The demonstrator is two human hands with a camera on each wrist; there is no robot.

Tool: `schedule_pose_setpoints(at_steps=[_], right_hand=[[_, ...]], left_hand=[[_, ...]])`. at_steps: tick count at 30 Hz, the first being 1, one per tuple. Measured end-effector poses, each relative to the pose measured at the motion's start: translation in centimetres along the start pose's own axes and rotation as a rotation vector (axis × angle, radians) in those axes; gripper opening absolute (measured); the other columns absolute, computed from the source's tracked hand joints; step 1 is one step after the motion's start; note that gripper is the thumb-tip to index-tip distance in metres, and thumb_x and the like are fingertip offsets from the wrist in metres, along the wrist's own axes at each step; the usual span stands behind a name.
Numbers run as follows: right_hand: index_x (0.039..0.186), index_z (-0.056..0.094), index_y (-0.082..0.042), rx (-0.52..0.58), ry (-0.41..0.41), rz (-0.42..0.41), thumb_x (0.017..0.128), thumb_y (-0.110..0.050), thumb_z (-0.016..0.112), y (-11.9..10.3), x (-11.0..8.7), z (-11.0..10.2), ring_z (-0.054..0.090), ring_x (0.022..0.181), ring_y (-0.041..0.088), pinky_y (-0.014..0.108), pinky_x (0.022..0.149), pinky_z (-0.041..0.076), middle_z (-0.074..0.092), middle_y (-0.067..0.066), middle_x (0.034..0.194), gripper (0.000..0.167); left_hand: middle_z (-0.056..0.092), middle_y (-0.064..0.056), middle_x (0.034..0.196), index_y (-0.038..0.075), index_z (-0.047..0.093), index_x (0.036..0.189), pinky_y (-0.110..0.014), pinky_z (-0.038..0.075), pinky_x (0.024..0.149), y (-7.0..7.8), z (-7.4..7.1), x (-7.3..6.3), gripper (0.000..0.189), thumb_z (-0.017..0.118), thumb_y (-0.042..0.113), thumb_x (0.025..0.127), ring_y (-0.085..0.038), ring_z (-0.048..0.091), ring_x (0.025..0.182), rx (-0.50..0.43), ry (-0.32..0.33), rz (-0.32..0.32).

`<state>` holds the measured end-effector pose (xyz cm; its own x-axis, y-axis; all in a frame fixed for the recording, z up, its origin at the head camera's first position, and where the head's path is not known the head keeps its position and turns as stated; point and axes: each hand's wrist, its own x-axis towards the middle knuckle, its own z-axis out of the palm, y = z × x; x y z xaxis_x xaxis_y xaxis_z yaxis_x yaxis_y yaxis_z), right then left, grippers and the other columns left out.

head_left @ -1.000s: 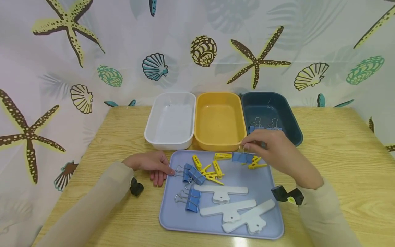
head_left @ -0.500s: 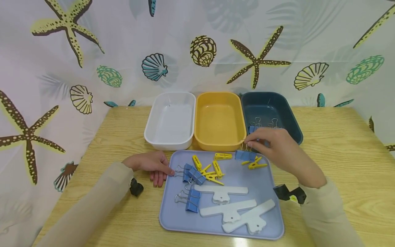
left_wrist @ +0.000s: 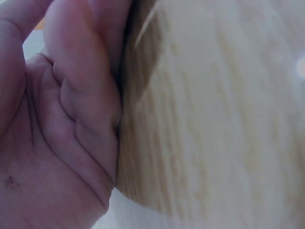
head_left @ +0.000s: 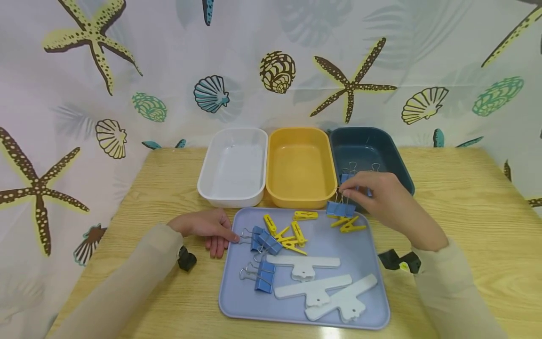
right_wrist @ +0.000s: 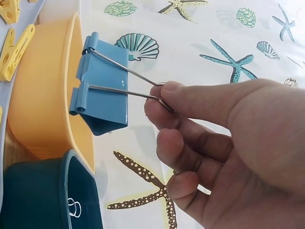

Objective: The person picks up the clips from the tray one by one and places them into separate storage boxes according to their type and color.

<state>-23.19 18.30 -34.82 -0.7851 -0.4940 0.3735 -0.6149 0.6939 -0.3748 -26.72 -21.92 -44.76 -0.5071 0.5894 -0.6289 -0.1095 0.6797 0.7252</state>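
In the head view my right hand (head_left: 383, 202) pinches a blue binder clip (head_left: 338, 209) by its wire handles. The clip hangs body-down above the far right edge of the grey-blue tray (head_left: 241, 301). In the right wrist view, thumb and index finger hold the handle ends, clear of the blue body (right_wrist: 107, 86). My left hand (head_left: 207, 225) rests on the table at the tray's left edge, one finger reaching over the rim beside a binder clip handle; whether it touches that handle, I cannot tell. Several blue binder clips (head_left: 264, 276) lie on the tray's left side.
Several yellow clothespins (head_left: 298, 232) and three white bag clips (head_left: 313, 287) lie on the tray. Behind it stand a white bin (head_left: 203, 183), a yellow bin (head_left: 302, 201) and a dark teal bin (head_left: 402, 165); the teal one contains blue binder clips. A patterned cloth (head_left: 254, 37) hangs behind.
My right hand has moved slightly right and up with the binder clip, toward the dark teal bin. The left hand has stayed where it was.
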Motion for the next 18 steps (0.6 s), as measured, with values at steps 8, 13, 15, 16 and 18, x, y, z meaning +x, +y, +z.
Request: schedule_pose_setpoints(at_steps=[8,13,15,16,18], right_hand=[[0.097,0.074,-0.012,-0.002,-0.05,0.041,0.087,-0.008,0.069,0.21,0.22,-0.06,0.05,0.068,0.007,0.021,0.057,0.044,0.07,-0.003,0.084,0.012],[0.098,0.074,-0.012,-0.004,-0.059,0.041,0.087,-0.008,0.069,0.41,0.25,-0.13,0.051,0.069,0.008,0.022,0.059,0.045,0.069,-0.004,0.085,0.012],[0.098,0.074,-0.012,-0.009,-0.058,0.036,0.087,-0.008,0.069,0.47,0.27,-0.15,0.051,0.069,0.008,0.022,0.059,0.045,0.07,-0.004,0.085,0.013],[0.098,0.074,-0.012,-0.013,-0.056,0.034,0.087,-0.008,0.07,0.52,0.29,-0.15,0.051,0.069,0.007,0.022,0.059,0.045,0.07,-0.004,0.085,0.013],[0.098,0.074,-0.012,-0.02,-0.05,0.029,0.086,-0.008,0.07,0.59,0.33,-0.15,0.052,0.069,0.007,0.023,0.06,0.046,0.069,-0.004,0.084,0.013]], left_hand=[[0.072,-0.009,0.064,0.003,0.067,0.071,-0.017,0.046,0.042,-0.08,-0.05,-0.03,0.038,0.065,0.036,0.09,-0.012,0.067,0.05,0.0,0.002,0.0],[0.072,-0.009,0.063,0.003,0.067,0.071,-0.017,0.046,0.042,-0.06,-0.05,-0.01,0.038,0.065,0.035,0.091,-0.012,0.067,0.05,-0.003,0.0,0.003],[0.072,-0.009,0.063,0.003,0.067,0.071,-0.017,0.046,0.042,0.01,-0.01,-0.04,0.038,0.064,0.034,0.091,-0.012,0.067,0.05,-0.004,0.0,0.007],[0.072,-0.009,0.063,0.003,0.067,0.071,-0.017,0.046,0.042,0.04,0.01,-0.05,0.038,0.064,0.034,0.091,-0.012,0.067,0.05,-0.004,0.0,0.008],[0.072,-0.009,0.063,0.003,0.067,0.07,-0.017,0.046,0.042,0.07,0.03,-0.06,0.038,0.064,0.034,0.091,-0.012,0.067,0.049,-0.002,0.0,0.009]])
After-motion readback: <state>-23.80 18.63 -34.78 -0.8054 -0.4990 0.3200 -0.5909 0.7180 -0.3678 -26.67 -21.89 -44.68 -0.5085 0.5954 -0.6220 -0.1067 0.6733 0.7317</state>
